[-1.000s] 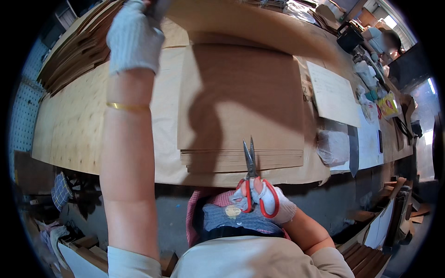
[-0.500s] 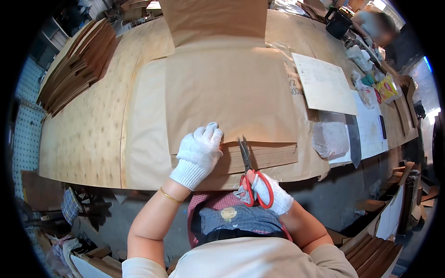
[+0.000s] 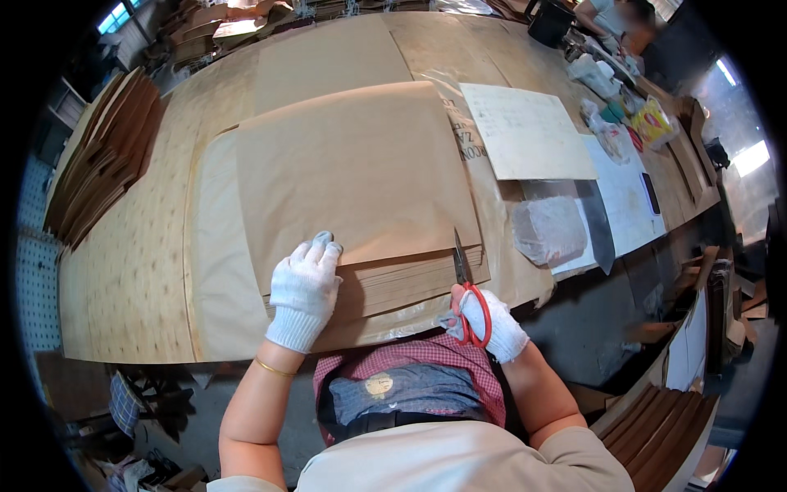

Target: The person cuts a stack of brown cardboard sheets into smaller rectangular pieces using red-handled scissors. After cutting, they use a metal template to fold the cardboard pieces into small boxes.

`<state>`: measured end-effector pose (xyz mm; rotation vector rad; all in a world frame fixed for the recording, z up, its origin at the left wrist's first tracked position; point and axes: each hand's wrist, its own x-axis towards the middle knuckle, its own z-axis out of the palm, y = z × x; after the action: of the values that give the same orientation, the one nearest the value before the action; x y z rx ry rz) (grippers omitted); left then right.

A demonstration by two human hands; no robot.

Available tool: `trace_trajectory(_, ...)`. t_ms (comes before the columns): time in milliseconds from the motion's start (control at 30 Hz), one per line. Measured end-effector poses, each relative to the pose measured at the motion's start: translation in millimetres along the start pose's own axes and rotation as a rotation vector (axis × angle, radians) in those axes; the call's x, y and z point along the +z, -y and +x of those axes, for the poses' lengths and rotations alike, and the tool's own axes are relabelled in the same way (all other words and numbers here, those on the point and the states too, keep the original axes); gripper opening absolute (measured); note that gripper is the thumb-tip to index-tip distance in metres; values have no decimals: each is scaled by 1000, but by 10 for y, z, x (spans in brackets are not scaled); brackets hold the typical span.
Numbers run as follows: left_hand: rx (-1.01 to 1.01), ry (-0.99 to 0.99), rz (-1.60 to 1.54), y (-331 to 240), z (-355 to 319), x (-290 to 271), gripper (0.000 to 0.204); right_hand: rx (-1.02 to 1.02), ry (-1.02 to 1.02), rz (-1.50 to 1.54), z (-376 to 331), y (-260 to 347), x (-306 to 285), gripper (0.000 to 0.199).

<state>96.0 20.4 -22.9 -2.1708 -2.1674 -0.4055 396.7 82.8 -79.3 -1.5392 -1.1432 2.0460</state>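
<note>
A thick stack of brown paper sheets (image 3: pixel 361 172) lies on the long wooden table (image 3: pixel 123 271). My left hand (image 3: pixel 305 289), in a white knit glove, presses flat on the stack's near left part. In a white glove too, my right hand (image 3: pixel 484 321) holds red-handled scissors (image 3: pixel 466 283). Their blades point away from me at the stack's near right corner.
A white sheet (image 3: pixel 525 131) and a clear plastic bag (image 3: pixel 548 230) lie to the right of the stack. Piles of brown cardboard (image 3: pixel 98 164) sit at the far left. Another person (image 3: pixel 615 20) works at the table's far right end amid small items.
My left hand came down from the far end of the table onto the near part of the stack and shifted left. The scissors moved to the stack's right corner.
</note>
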Motion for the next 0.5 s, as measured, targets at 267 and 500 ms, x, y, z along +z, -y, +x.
trace_trajectory(267,-369,-348,81,491,-587,117,72,27,263,96,-184,99,249,44)
trace_trajectory(500,-215,-331,-100,718,-698,77,69,220,596,-86,-58,167,1627,49)
